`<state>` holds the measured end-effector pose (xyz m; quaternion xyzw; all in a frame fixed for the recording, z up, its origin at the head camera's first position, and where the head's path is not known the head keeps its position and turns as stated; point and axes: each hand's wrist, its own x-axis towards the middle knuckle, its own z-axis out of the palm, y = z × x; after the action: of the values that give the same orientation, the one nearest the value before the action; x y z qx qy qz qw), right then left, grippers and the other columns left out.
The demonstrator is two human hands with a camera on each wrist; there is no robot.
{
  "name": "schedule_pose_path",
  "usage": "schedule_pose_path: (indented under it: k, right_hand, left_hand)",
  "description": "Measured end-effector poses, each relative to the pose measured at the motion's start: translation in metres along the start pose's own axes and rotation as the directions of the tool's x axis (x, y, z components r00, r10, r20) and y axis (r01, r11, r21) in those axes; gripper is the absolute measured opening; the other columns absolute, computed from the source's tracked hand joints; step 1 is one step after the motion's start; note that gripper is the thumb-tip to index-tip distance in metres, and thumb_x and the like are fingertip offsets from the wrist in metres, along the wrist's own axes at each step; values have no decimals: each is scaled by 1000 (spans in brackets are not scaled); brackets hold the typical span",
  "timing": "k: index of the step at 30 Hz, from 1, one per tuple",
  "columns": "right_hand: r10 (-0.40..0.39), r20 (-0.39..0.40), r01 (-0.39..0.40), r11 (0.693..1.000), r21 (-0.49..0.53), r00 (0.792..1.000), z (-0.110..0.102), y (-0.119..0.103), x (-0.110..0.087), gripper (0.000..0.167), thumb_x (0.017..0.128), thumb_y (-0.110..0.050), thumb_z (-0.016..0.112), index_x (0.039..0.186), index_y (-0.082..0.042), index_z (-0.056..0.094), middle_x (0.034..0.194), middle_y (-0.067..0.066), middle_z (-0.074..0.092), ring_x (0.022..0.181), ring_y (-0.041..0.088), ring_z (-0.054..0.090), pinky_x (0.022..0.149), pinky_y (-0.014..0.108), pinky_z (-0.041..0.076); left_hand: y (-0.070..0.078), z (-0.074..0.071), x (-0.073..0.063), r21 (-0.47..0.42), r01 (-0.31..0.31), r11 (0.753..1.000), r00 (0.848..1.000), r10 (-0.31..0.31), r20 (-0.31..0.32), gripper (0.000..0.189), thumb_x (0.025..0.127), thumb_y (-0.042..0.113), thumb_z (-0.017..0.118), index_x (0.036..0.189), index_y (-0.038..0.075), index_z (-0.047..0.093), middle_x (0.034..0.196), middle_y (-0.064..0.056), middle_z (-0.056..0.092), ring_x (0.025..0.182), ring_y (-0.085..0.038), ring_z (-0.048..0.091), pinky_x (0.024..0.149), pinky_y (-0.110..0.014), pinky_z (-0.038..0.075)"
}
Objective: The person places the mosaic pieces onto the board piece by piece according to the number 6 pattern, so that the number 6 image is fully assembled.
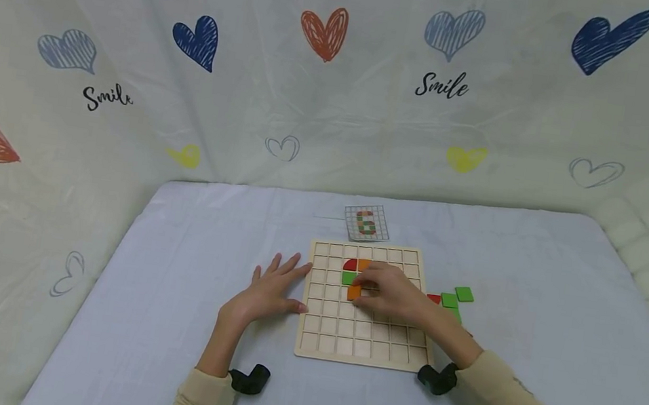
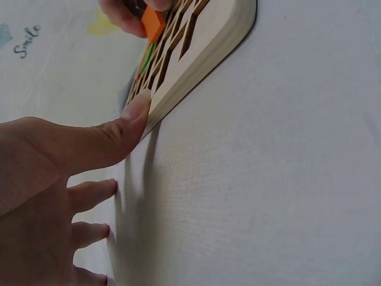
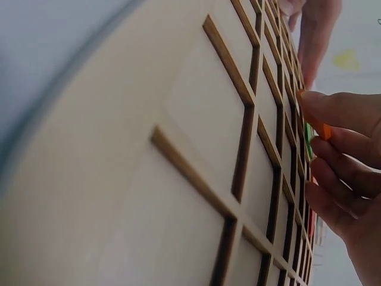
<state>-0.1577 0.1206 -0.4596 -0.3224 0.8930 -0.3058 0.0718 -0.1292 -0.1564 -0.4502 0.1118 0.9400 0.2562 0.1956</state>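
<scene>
A wooden grid board (image 1: 359, 360) lies on the table. Between thumb and fingertips, my right hand (image 1: 391, 295) pinches an orange square tile (image 1: 353, 292) over the board's left-middle cells. Just above that tile sit a green square tile (image 1: 349, 278) and a red tile with a rounded corner (image 1: 350, 265). Beside the red one is another orange tile (image 1: 363, 264), partly covered by the right hand. My left hand (image 1: 267, 292) is spread at the board's left edge, with its thumb (image 2: 138, 110) touching the rim in the left wrist view.
Behind the board lies a small card (image 1: 385, 224) printed with a coloured grid pattern. Loose green tiles (image 1: 463, 294) and a red tile (image 1: 433, 299) lie by the board's right edge, partly hidden by the right forearm. A white sheet with hearts hangs behind the table.
</scene>
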Motion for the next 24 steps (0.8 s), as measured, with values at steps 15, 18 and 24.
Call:
schedule_pose_path:
  k: [15,18,24]
  right_hand:
    - [51,-1,-51,995,-84,999,10,-10,6,21,84,-21,86,101,-12,78,96,-2,65,86,13,53,78,31,51]
    - [54,-4,-54,994,-93,999,10,-11,6,21,84,-21,87,101,-13,78,97,-2,64,85,13,53,76,31,50]
    - [52,-14,-53,994,-94,999,9,-12,4,22,84,-20,86,103,-13,78,100,-1,64,87,15,54,78,32,51]
  left_hand:
    - [-1,0,1,3,2,1000,1000,-2,4,84,87,35,82,159,22,42,172,-8,22,160,-41,4,121,-73,2]
    - [-1,0,1,5,1,1000,1000,-1,4,84,87,35,82,159,22,42,172,-7,22,160,-41,4,121,-73,2]
    - [0,0,2,4,-2,1000,1000,2,3,84,87,35,82,159,21,42,172,-8,22,160,-41,5,120,-74,2]
